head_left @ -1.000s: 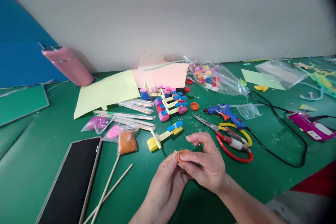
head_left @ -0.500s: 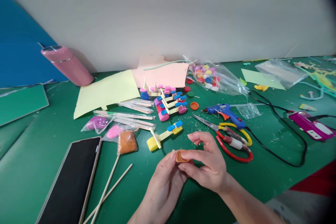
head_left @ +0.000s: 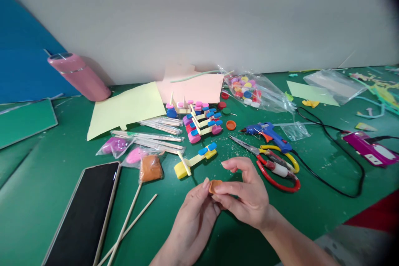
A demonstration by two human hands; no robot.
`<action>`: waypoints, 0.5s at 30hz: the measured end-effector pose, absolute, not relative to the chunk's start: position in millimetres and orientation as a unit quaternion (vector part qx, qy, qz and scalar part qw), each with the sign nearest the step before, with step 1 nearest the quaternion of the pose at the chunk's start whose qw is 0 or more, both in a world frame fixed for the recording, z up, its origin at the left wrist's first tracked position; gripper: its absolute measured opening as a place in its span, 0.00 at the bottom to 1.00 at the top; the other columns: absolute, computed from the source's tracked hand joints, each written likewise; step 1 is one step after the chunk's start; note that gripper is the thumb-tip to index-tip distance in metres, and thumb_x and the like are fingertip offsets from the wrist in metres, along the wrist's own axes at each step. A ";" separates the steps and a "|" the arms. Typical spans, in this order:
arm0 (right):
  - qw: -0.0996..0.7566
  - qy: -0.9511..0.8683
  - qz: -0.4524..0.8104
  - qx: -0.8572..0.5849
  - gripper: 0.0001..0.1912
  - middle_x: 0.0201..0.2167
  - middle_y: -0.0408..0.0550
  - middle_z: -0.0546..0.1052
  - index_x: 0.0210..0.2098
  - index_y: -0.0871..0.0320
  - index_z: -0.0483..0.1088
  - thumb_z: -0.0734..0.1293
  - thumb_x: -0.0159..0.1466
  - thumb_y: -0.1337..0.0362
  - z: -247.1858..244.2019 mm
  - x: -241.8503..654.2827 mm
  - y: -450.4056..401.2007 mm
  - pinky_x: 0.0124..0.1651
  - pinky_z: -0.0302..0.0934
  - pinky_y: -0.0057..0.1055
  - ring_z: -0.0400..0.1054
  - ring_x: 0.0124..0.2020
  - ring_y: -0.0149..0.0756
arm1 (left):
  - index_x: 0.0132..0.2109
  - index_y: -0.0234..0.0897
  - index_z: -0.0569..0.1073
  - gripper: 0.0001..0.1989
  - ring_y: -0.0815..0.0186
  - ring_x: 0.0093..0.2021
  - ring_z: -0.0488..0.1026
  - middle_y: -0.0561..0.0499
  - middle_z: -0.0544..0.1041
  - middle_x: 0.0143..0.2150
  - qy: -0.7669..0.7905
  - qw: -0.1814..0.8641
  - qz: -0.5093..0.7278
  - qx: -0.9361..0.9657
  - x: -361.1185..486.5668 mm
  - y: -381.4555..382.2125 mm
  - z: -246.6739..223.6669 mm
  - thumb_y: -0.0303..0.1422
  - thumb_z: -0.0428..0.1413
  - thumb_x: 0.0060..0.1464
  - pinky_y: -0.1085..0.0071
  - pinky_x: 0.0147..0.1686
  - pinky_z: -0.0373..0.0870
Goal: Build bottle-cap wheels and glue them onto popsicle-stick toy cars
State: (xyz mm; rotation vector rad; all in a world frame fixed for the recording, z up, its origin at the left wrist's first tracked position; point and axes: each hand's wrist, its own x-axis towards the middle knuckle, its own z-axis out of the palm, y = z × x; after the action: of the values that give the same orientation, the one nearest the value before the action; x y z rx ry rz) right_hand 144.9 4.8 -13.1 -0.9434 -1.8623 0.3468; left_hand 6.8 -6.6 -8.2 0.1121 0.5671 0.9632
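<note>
Above the near part of the table, my left hand (head_left: 197, 218) pinches a small piece of orange-brown modelling clay (head_left: 214, 186) from the left. My right hand (head_left: 246, 195) has its index finger and thumb on the same piece, other fingers raised. Its underside is hidden, so I cannot tell whether a cap lies beneath. Just beyond my hands stands a small yellow model (head_left: 195, 161) with blue ovals on a pale stick. A wrapped block of orange-brown clay (head_left: 151, 168) lies to the left, and an orange bottle cap (head_left: 231, 125) farther back.
Scissors (head_left: 271, 162) and a blue glue gun (head_left: 269, 135) lie to the right, its cord running to a purple power strip (head_left: 370, 148). Several similar models (head_left: 204, 124) stand behind. A phone (head_left: 84, 216) and wooden sticks (head_left: 131, 226) are at left, a pink bottle (head_left: 79, 77) farther back.
The fingers of my right hand have shifted slightly left over the orange-brown clay, which now looks tilted and shows less of its top. Nothing else has visibly moved.
</note>
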 end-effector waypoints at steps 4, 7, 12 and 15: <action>0.493 -0.763 0.146 -0.391 0.07 0.45 0.48 0.63 0.35 0.52 0.72 0.66 0.57 0.68 -12.6 143.9 4.9 0.39 0.62 0.36 0.61 0.45 0.40 | 0.28 0.30 0.74 0.07 0.72 0.29 0.69 0.51 0.74 0.27 0.267 0.845 0.460 0.055 6.5 -7.1 -8.8 0.29 0.55 0.52 0.72 0.36 0.67; 0.498 -0.758 0.152 -0.394 0.07 0.45 0.48 0.62 0.35 0.52 0.72 0.66 0.56 0.67 -12.1 143.4 4.6 0.39 0.61 0.36 0.61 0.44 0.41 | 0.28 0.31 0.74 0.07 0.72 0.29 0.69 0.52 0.74 0.27 0.266 0.844 0.463 0.052 5.6 -7.8 -9.3 0.29 0.55 0.52 0.72 0.36 0.66; 0.495 -0.763 0.162 -0.383 0.08 0.46 0.46 0.61 0.35 0.52 0.72 0.66 0.57 0.69 -12.6 144.3 4.0 0.40 0.60 0.36 0.60 0.45 0.40 | 0.29 0.31 0.74 0.07 0.71 0.29 0.69 0.51 0.73 0.26 0.269 0.849 0.451 0.058 5.2 -7.7 -9.9 0.30 0.55 0.52 0.72 0.35 0.66; 0.492 -0.764 0.169 -0.381 0.09 0.46 0.46 0.61 0.36 0.52 0.71 0.67 0.56 0.68 -13.0 144.5 4.0 0.41 0.59 0.35 0.59 0.46 0.40 | 0.29 0.31 0.74 0.07 0.70 0.30 0.69 0.51 0.74 0.27 0.272 0.847 0.453 0.057 5.6 -6.8 -8.8 0.30 0.55 0.51 0.72 0.36 0.66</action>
State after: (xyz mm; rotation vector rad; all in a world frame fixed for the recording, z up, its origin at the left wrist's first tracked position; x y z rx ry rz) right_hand 144.5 4.0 -13.0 -0.9251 -1.8543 0.4105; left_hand 5.6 -6.8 -8.8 0.1205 0.5732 0.9542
